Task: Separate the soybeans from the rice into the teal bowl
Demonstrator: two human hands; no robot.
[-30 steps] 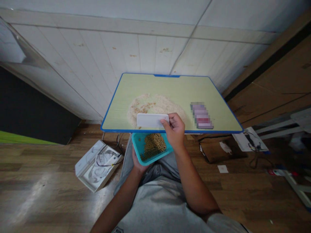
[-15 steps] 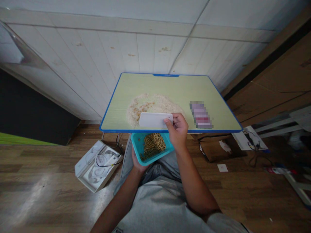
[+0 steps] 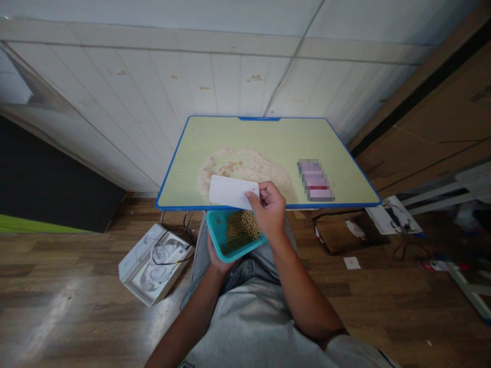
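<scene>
My right hand [image 3: 270, 208] pinches the right end of a flat white scraper [image 3: 232, 192] with a small hole in that end. The scraper is over the near edge of the table, in front of a spread of pale grains [image 3: 253, 166] with some yellowish bits [image 3: 230, 167] at its left. Below the edge, my left hand [image 3: 219, 258] grips a turquoise tub [image 3: 215, 240] from its left side and underneath. Round tan and greenish beans [image 3: 241, 230] lie in the tub. Most of my left fingers are hidden beneath it, and my right hand covers its right corner.
The small table [image 3: 215, 133] has a pale green top and a blue rim. A blurred flat purple object [image 3: 316, 179] lies on its right side. An open white box [image 3: 153, 266] with a cable stands on the floor at left; a cardboard box [image 3: 349, 232] is at right.
My right hand has moved left with the scraper, whose left end is now slightly higher than its right. My left hand and the tub have hardly moved.
</scene>
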